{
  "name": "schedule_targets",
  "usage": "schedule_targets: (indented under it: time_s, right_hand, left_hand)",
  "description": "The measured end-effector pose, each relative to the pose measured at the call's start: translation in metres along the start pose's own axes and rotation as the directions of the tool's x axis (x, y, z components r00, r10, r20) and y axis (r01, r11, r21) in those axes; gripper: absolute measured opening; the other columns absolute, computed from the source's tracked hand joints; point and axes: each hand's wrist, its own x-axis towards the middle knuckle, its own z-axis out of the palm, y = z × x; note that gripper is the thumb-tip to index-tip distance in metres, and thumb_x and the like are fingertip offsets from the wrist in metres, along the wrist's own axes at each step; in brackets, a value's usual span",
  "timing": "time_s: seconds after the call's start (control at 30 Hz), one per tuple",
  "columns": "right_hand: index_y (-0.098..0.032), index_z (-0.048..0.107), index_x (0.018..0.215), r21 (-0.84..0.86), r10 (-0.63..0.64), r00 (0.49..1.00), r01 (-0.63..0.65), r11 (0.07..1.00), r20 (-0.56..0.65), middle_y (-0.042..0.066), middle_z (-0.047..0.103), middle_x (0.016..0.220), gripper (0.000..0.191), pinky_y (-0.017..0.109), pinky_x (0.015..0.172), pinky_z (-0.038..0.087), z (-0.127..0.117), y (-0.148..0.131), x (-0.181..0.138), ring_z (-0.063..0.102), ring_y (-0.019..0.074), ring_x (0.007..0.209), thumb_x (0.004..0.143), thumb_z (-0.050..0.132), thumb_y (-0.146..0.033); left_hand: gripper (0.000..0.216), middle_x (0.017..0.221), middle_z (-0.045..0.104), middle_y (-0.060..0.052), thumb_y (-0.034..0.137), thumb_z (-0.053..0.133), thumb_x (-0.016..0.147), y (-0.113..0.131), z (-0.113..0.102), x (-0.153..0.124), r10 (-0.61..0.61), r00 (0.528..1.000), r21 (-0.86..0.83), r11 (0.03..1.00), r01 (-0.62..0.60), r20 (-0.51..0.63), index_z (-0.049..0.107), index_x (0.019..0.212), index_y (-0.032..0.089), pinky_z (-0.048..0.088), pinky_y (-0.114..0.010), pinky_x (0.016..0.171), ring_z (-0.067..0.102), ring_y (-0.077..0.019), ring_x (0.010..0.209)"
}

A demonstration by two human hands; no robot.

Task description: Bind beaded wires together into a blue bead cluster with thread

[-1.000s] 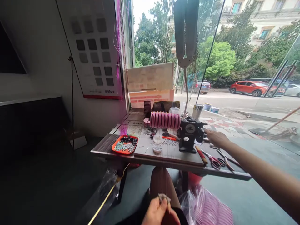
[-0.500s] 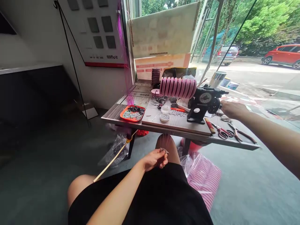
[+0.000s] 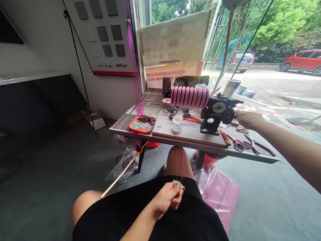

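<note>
Daylight reaches the bench [image 3: 117,129], where the right hand [image 3: 249,120] seems closed on the black winder's [image 3: 212,118] crank; the left hand [image 3: 167,199], pinching grey cloth [image 3: 178,184] around threads [image 3: 181,164], has dropped, likely lengthening their run from the pink spools [image 3: 190,96].

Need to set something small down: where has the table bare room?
Bare: the left table corner, beside the orange tray; the front strip of board between bead dish and black machine, near threads. Crowded: right end, with scissors and pliers.
</note>
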Motion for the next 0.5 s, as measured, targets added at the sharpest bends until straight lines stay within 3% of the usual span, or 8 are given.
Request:
schedule_targets:
  time_s: [0.17,0.3,0.37,0.43,0.5]
  right_hand:
    - [-0.014,0.054,0.110,0.295,0.025,0.988,0.022,0.955,-0.153,0.008,0.055,0.112,0.026,0.044,0.086,0.044,-0.019,-0.006,-0.013,0.054,0.0213,0.101,0.088,0.053,-0.027]
    - [-0.008,0.044,0.120,0.594,0.162,0.922,0.085,0.800,-0.351,0.025,0.044,0.125,0.035,0.051,0.092,0.031,-0.027,-0.029,-0.067,0.040,0.0319,0.117,0.091,0.029,-0.022]
    - [-0.011,0.039,0.121,0.729,0.153,0.934,0.143,0.669,-0.323,0.021,0.053,0.112,0.040,0.047,0.084,0.039,-0.012,-0.061,-0.111,0.052,0.0294,0.102,0.088,0.030,-0.032]
    - [-0.019,0.050,0.108,0.836,0.001,0.972,0.203,0.509,-0.237,0.010,0.062,0.095,0.039,0.039,0.076,0.047,0.016,-0.106,-0.156,0.060,0.0247,0.085,0.081,0.040,-0.046]
    - [-0.024,0.054,0.105,0.908,-0.123,0.978,0.200,0.367,-0.166,0.004,0.065,0.091,0.042,0.035,0.071,0.049,0.046,-0.156,-0.195,0.062,0.0226,0.082,0.077,0.045,-0.053]
  left_hand:
    - [0.045,0.040,0.027,0.011,0.059,0.060,0.070,0.001,-0.004,0.001,0.008,0.998,0.024,1.000,-0.006,-0.061,0.043,0.064,0.018,0.007,-0.025,0.043,0.014,-0.0039,0.037]
    - [0.050,0.040,0.029,0.012,0.065,0.059,0.066,-0.006,-0.012,0.007,0.019,0.993,0.046,0.999,-0.014,-0.115,0.041,0.064,0.019,0.007,-0.025,0.041,0.015,-0.0035,0.035]
    - [0.053,0.038,0.028,0.012,0.070,0.058,0.061,-0.012,-0.016,0.011,0.019,0.991,0.058,0.998,-0.011,-0.133,0.041,0.063,0.020,0.006,-0.025,0.040,0.014,-0.0033,0.034]
    - [0.057,0.037,0.027,0.013,0.075,0.057,0.056,-0.018,-0.021,0.015,0.025,0.988,0.078,0.997,-0.013,-0.149,0.040,0.062,0.020,0.007,-0.024,0.038,0.012,-0.0036,0.032]
    - [0.059,0.035,0.026,0.013,0.078,0.055,0.054,-0.024,-0.025,0.018,0.034,0.986,0.108,0.994,-0.016,-0.163,0.040,0.061,0.021,0.009,-0.024,0.036,0.012,-0.0043,0.031]
